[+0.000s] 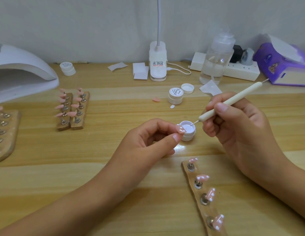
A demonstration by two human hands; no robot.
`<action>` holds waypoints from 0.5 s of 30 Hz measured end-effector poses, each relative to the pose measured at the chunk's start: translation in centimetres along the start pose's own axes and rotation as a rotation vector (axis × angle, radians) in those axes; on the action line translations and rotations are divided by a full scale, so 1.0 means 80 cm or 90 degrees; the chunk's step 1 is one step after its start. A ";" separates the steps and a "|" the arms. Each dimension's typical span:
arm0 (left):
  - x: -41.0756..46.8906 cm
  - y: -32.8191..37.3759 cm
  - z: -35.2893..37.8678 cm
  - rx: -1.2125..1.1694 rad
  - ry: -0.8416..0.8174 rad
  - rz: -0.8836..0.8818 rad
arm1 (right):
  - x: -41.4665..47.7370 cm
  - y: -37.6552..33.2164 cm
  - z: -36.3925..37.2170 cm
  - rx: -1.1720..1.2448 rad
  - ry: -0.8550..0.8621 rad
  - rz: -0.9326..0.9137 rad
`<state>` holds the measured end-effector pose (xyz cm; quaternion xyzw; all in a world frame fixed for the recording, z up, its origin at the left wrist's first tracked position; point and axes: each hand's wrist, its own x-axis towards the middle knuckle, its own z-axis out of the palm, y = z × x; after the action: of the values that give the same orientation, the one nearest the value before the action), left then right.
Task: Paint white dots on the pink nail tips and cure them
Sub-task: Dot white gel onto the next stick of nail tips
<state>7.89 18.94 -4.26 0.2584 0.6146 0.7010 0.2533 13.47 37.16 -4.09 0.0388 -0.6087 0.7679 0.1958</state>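
Now we dip the tool, with one dotted tip held up in our other hand.

Thumb and forefinger of our left hand (148, 142) pinch a small pink nail tip with white dots (180, 129), held just in front of the rim of a small open white pot of white gel (188, 132) on the pale wooden table (114, 167). Our right hand (233, 123) grips a slim cream dotting tool (230, 103) like a pen, its fine metal point touching the gel in the pot. Near the right wrist lies a wooden strip holder (205, 211) carrying four dotted pink tips (203, 177) on metal stands. Farther back stand a closed white pot (175, 97) and a loose white lid (187, 88), with a stray pink tip (156, 99) beside them. At the left, two wooden holders (63, 127) carry plain pink tips, and behind them sits a white domed curing lamp (20, 65).
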 end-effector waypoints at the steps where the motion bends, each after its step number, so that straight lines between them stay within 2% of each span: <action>1: 0.000 0.000 0.000 0.001 0.001 0.001 | -0.001 0.000 0.001 0.002 -0.011 -0.003; 15: 0.000 -0.001 0.000 0.011 0.010 0.000 | -0.002 0.002 0.003 -0.021 -0.036 0.003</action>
<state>7.86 18.96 -4.32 0.2554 0.6224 0.6977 0.2463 13.56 36.86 -4.20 0.0556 -0.6265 0.7570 0.1771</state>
